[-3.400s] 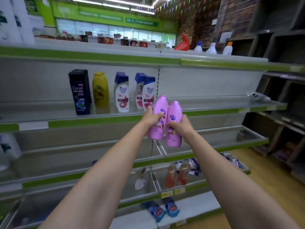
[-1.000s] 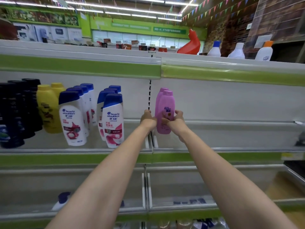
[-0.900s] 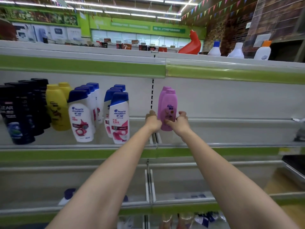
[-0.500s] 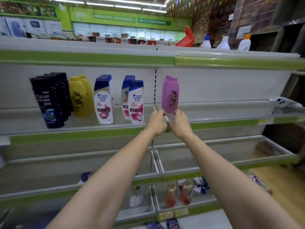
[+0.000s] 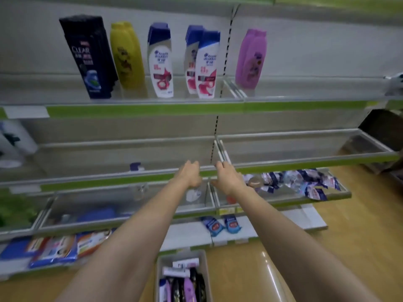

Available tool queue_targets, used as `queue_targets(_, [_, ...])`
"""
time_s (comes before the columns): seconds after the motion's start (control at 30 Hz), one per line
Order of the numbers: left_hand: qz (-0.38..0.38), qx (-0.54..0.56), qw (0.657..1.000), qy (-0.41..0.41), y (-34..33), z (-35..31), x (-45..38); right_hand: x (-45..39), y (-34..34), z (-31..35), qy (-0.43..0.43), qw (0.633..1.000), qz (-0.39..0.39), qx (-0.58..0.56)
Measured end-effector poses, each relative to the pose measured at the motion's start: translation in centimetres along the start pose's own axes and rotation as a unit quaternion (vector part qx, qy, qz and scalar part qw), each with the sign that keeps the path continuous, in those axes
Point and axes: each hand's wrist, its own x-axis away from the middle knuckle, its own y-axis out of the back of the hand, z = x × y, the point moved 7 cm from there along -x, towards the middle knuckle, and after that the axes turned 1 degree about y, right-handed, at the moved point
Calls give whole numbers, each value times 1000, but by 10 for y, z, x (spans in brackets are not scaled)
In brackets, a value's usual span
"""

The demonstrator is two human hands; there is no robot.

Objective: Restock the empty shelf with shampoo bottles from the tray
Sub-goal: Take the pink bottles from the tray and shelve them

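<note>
Both hands empty, mid-frame: left hand [image 5: 190, 174] and right hand [image 5: 226, 176] hang in front of the middle shelf rail, fingers loosely curled, pinching nothing, a small gap between them. The two pink plastic shampoo bottles [image 5: 250, 58] stand upright one behind the other on the upper shelf with the green price strip [image 5: 305, 105], right of the dotted upright, well above the hands. Left of the upright on the same shelf: white shampoo bottles with blue caps [image 5: 206, 64], yellow bottles [image 5: 127, 55], black rectangular bottles [image 5: 89, 55]. The grey plastic tray [image 5: 182, 256] sits on the floor at bottom centre, more bottles lying in it, pink [image 5: 189, 289], dark and white ones. Step in hand looks like going back down to the tray for the next load. To do it well: drop both hands straight to the tray, pick bottles of one kind, one per hand, grip round the body below the cap, lift clear of neighbours. Place just beside the pink pair, labels front, filling the bare stretch to the right. Don't knock the standing pink ones; tall narrow bottles probably tip easily.
</note>
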Motion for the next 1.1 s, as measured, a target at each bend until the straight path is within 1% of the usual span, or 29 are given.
queue_targets(0.07, [29,1,999,14,-25,16,5,2,-29,2,6,999,35,2])
queue_targets(0.17, [95,-2,994,52,-69,42,14,3,-78,0,13,995,100,6])
queue_targets(0.3, [143,-10,985,92,-125,76,30,11,-141,-5,25,986,167,13])
queue_targets(0.4, [178,-10,977,117,-166,99,47,23,-182,-9,28,979,202,23])
queue_targets(0.57, [226,-11,963,149,-228,127,73,44,-245,-22,29,967,253,9])
queue_targets(0.73, [255,15,949,185,-282,149,98,64,-303,-38,8,952,307,-2])
queue_targets(0.87, [269,37,941,204,-329,166,112,76,-353,-50,-3,945,325,-39])
queue_targets(1.1, [275,89,925,249,-443,210,110,74,-478,-77,-22,929,359,-92])
